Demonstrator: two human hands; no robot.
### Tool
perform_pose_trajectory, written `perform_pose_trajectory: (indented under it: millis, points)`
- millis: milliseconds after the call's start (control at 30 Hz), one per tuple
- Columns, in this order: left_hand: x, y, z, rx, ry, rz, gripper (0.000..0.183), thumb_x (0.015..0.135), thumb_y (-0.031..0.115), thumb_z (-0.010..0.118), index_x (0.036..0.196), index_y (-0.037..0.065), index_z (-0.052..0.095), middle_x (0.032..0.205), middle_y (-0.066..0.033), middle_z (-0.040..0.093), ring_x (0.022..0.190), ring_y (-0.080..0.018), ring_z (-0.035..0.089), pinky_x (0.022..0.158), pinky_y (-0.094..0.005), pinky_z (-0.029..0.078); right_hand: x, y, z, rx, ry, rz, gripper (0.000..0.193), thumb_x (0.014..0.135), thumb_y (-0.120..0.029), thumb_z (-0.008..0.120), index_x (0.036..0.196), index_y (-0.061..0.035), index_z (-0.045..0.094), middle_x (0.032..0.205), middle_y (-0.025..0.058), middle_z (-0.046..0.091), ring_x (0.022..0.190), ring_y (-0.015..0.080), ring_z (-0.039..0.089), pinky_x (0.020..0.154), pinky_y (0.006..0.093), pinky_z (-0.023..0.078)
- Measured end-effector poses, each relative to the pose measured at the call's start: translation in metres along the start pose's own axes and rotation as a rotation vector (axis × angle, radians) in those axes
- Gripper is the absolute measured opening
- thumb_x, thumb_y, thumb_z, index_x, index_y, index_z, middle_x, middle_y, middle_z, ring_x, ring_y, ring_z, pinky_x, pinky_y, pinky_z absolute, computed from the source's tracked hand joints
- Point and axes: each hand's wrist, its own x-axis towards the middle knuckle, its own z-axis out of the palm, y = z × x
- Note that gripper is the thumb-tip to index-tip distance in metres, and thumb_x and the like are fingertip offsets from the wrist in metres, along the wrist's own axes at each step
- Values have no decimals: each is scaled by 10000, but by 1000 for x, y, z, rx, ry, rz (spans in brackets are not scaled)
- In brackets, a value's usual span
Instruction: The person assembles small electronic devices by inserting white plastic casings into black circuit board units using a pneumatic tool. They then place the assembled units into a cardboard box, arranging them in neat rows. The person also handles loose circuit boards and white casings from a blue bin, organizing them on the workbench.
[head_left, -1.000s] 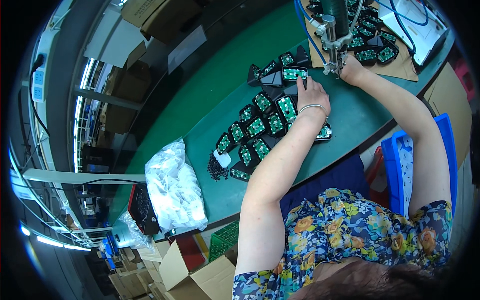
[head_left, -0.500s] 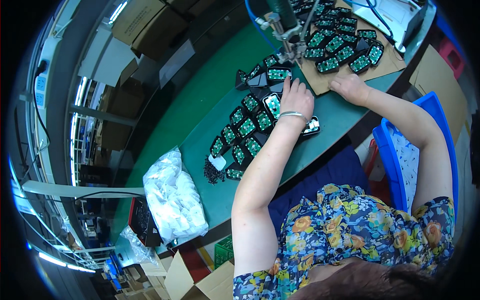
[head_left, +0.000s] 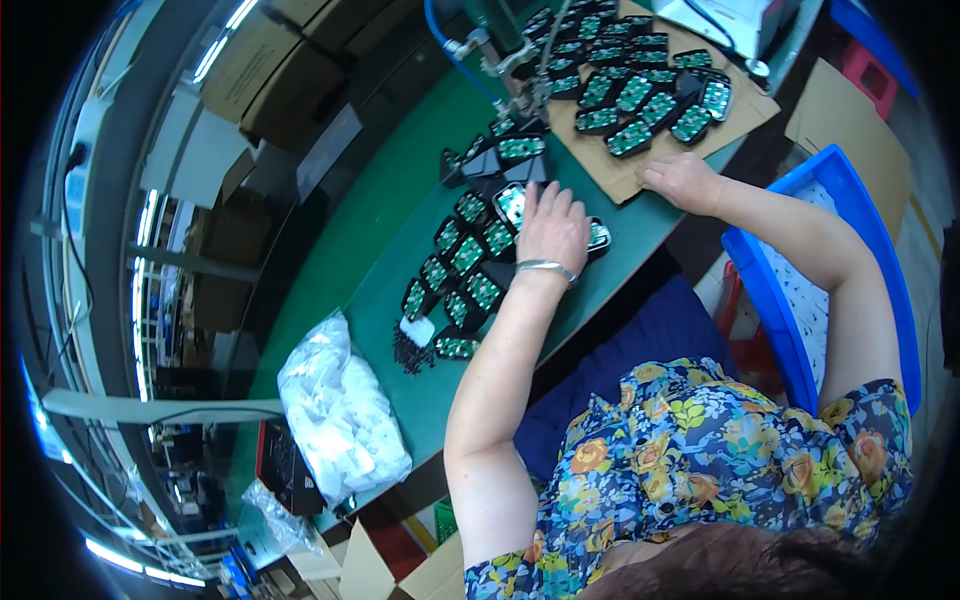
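Note:
My left hand lies low over a cluster of black housings with green circuit boards. Its fingers are stretched forward, with the tips beside a light-rimmed housing; whether they touch it I cannot tell. Another light-rimmed housing shows partly from under that hand's right side. At the near edge of a cardboard sheet, my right hand has its fingers curled and pressed together. What is between those fingertips, if anything, is hidden. Several more black housings sit on the sheet beyond it.
A heap of small black parts lies by a white piece on the green table. A clear bag of white pieces stands at the left. A metal fixture rises at the back; a blue bin is at my right.
My left hand has drawn back toward me, away from the farther housing its fingertips were at. The right hand stays at the cardboard's edge. The whole view has shifted slightly.

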Motion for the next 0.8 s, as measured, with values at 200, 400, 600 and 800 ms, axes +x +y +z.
perform_pose_trajectory:
  millis: [200,400,600,800]
  points:
    - [1,3,1,6,-5,15,236,804,211,542,975,56,590,1105,-97,554,1147,-255,442,1032,-455,223,-2,6,2,22,49,-1,106,772,-166,533,799,-67,509,788,74,552,766,237,575,630,340,474]
    - [-10,6,-9,-69,93,15,222,789,178,563,971,55,591,1088,-108,556,1121,-273,459,1010,-467,258,-7,-11,-10,229,135,103,176,769,-161,601,902,-55,556,962,102,580,915,282,562,769,356,466]
    - [-69,0,-37,-192,307,-79,238,742,83,605,974,35,593,1022,-113,585,1009,-284,531,929,-433,352,-83,-17,-38,157,449,532,243,798,-65,575,1040,-44,571,1068,111,575,1025,254,530,888,327,406]
    - [-118,19,-43,-318,336,-191,317,657,55,679,963,33,599,954,-95,612,864,-262,562,787,-354,421,-121,32,-69,236,671,920,226,849,-112,555,1065,-50,571,1002,69,599,930,152,561,822,260,428]
